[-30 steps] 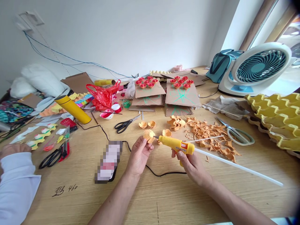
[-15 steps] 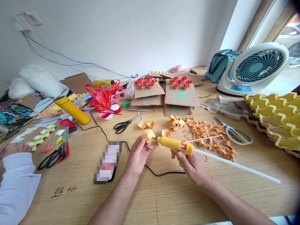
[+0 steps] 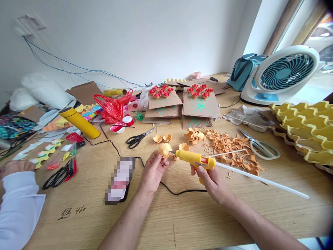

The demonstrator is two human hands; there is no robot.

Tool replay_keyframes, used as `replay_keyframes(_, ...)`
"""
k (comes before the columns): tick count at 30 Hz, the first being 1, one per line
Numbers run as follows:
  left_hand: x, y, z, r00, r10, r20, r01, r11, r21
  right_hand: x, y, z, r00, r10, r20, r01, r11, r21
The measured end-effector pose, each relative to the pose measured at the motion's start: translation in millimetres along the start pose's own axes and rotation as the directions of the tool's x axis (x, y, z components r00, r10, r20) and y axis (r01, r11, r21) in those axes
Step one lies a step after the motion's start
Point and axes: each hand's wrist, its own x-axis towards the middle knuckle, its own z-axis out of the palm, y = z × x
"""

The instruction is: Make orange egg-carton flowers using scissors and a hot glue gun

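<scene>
Between thumb and fingers, my left hand [image 3: 153,170] pinches an orange egg-carton flower [image 3: 164,150], its cupped petals facing away from me. My right hand [image 3: 212,180] is wrapped round the handle of a yellow hot glue gun [image 3: 195,159]; its nozzle meets the right edge of the flower. A long white glue stick [image 3: 265,180] juts from the gun's back end. Just beyond the hands sit two orange flowers side by side, one being the orange cup [image 3: 167,138], and another orange flower [image 3: 184,147] lies behind the nozzle. A small orange piece [image 3: 175,157] rests below the nozzle.
Orange scraps [image 3: 231,149] and scissors [image 3: 260,146] lie right, near yellow egg trays [image 3: 301,128] and a fan [image 3: 281,76]. Red flowers stand on cardboard [image 3: 200,106] at the back. Black scissors [image 3: 137,139] and a phone [image 3: 121,180] lie left. Another person's sleeve [image 3: 20,208] is far left.
The glue gun has shifted very slightly to the right, and its glue stick's tail sits a little higher. The left hand keeps its pinch on the flower.
</scene>
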Motion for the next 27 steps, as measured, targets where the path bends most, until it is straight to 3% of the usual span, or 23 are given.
replay_keyframes(16, 5, 0, -7.7, 0.988, 0.154, 0.020, -0.154, 0.950, 0.273, 0, 1, 1, 1.000, 0.012, -0.011, -0.012, 1.000, -0.014)
replay_keyframes(27, 3, 0, -13.6, 0.943, 0.307, 0.127, -0.326, 0.789, 0.521, 0, -1, 0, 1.000, 0.018, -0.023, -0.018, 1.000, -0.019)
